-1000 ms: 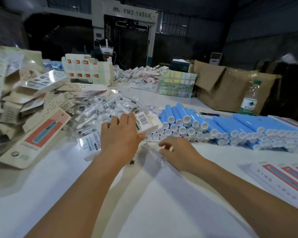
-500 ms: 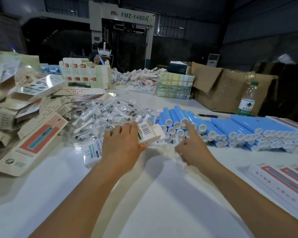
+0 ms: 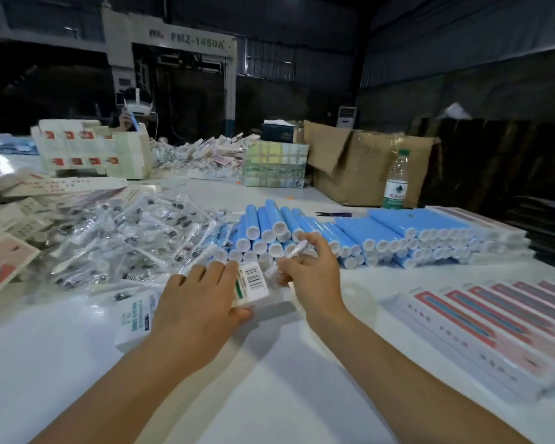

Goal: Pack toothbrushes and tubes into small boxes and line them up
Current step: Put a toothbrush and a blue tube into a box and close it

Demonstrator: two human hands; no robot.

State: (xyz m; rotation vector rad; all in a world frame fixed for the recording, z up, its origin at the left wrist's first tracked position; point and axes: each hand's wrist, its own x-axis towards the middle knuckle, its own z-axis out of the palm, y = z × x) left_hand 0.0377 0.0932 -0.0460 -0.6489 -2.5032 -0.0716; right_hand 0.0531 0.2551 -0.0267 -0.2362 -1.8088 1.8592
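Observation:
My left hand [image 3: 199, 299] grips a small white box [image 3: 252, 282] with a barcode on its side, lying on the white table. My right hand [image 3: 311, 270] pinches a wrapped toothbrush [image 3: 293, 251] just right of the box's open end. A heap of wrapped toothbrushes [image 3: 125, 238] lies to the left of the hands. Behind them, blue tubes [image 3: 302, 232] with white caps are stacked in rows. Finished long boxes [image 3: 481, 328] lie side by side at the right.
Flat unfolded cartons [image 3: 16, 219] pile up at the left. A water bottle [image 3: 396, 181], a cardboard box [image 3: 366, 165], stacked cartons [image 3: 90, 152] and scissors [image 3: 334, 214] sit at the back. Another person [image 3: 132, 113] works beyond the table.
My right hand has drawn back from the blue tubes toward the box, now with a wrapped toothbrush in its fingers. My left hand has kept its grip on the box.

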